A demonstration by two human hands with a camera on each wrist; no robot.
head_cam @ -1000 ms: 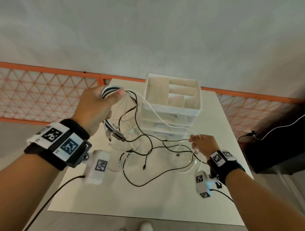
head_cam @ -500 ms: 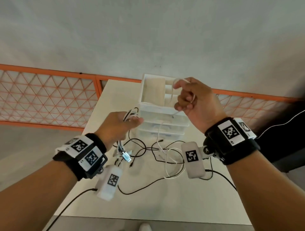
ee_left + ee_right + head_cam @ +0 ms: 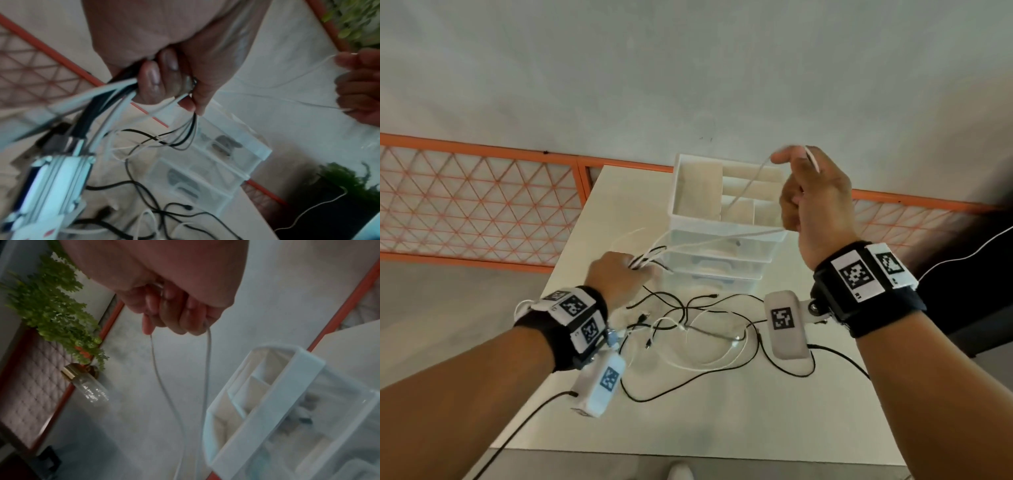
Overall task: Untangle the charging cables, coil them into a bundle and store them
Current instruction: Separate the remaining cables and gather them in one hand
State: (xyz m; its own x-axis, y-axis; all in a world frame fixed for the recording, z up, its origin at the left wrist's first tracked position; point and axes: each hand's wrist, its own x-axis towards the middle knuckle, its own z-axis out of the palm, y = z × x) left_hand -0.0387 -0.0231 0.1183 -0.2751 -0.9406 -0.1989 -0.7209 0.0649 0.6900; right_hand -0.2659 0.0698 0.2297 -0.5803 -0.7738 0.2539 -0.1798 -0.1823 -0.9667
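A tangle of black and white charging cables point(image 3: 688, 325) lies on the white table point(image 3: 722, 418). My left hand point(image 3: 619, 274) grips a bundle of black and white cable strands point(image 3: 127, 87) low over the table, in front of the drawer unit. My right hand point(image 3: 811, 198) is raised above the organizer and pinches a white cable point(image 3: 746, 185) that hangs as a loop point(image 3: 180, 378) and runs down to the left hand. A grey connector block point(image 3: 61, 146) dangles under the left hand.
A clear drawer unit point(image 3: 715, 267) topped by a white divided tray point(image 3: 678, 192) stands at the table's far side. An orange mesh fence point(image 3: 476, 205) runs behind. A loose white wire point(image 3: 962, 253) crosses a dark object at the right. Plants point(image 3: 53, 308) hang on the wall.
My right hand rose from the table with the white cable to above the organizer. My left hand came down and forward with its bundle.
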